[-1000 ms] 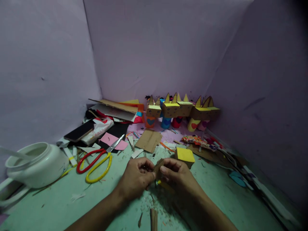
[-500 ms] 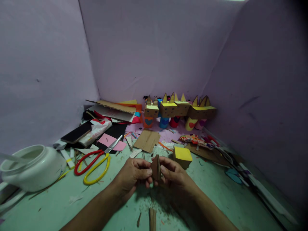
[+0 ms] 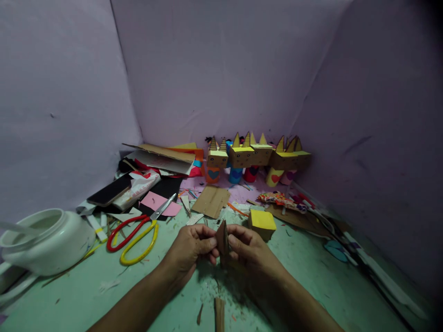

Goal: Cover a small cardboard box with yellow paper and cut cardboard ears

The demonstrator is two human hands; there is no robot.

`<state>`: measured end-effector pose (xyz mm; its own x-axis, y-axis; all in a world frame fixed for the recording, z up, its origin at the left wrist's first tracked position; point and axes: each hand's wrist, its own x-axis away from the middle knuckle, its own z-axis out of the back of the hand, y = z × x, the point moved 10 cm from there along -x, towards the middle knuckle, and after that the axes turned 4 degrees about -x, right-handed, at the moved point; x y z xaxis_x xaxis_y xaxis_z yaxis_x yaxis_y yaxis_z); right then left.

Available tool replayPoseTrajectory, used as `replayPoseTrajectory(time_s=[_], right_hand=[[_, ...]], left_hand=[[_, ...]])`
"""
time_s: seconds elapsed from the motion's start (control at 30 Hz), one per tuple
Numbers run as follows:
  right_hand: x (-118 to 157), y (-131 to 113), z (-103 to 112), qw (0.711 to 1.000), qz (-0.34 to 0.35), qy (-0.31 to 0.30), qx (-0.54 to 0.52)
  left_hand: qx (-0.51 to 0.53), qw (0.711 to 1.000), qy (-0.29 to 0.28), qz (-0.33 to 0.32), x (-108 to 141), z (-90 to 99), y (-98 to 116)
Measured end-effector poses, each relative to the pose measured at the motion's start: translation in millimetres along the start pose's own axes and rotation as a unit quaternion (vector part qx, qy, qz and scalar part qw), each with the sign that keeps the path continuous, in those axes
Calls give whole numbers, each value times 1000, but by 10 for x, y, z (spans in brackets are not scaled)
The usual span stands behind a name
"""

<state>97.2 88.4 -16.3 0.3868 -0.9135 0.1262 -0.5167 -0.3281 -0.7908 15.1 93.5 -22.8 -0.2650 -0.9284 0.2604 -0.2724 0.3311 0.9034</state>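
Between my two hands, above the green tabletop, stand small pointed pieces of brown cardboard [image 3: 223, 240], seen almost edge-on and pressed together. My left hand [image 3: 194, 246] pinches them from the left with thumb and fingers. From the right, my right hand [image 3: 251, 249] grips the same pieces near their edge; some of its fingertips are hidden behind the cardboard. Just beyond my right hand sits a small cardboard box [image 3: 262, 224] with a yellow top. A narrow cardboard strip [image 3: 219, 314] lies on the table below my hands.
Red-and-yellow-handled scissors [image 3: 141, 233] lie left, near a white pot [image 3: 48, 240]. A flat cardboard piece [image 3: 211, 201] lies ahead. Several box-headed cardboard figures [image 3: 241, 159] line the back wall. A dark phone [image 3: 109, 190] and paper scraps are at left; a patterned packet [image 3: 282, 202] is at right.
The cardboard pieces have shifted slightly left and turned a little, with their layered edge showing more. Both hands keep their pinch on them.
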Motion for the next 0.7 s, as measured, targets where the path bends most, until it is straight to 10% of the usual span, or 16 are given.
replayPoseTrajectory(time_s=[0.4,0.7], right_hand=[[42,-220,362,985,75,144,58],[15,-25,304,987,36,131,89]], left_hand=[[-69,989,111,-74,39,207,214],[-71,994,61,-50,60,40,127]])
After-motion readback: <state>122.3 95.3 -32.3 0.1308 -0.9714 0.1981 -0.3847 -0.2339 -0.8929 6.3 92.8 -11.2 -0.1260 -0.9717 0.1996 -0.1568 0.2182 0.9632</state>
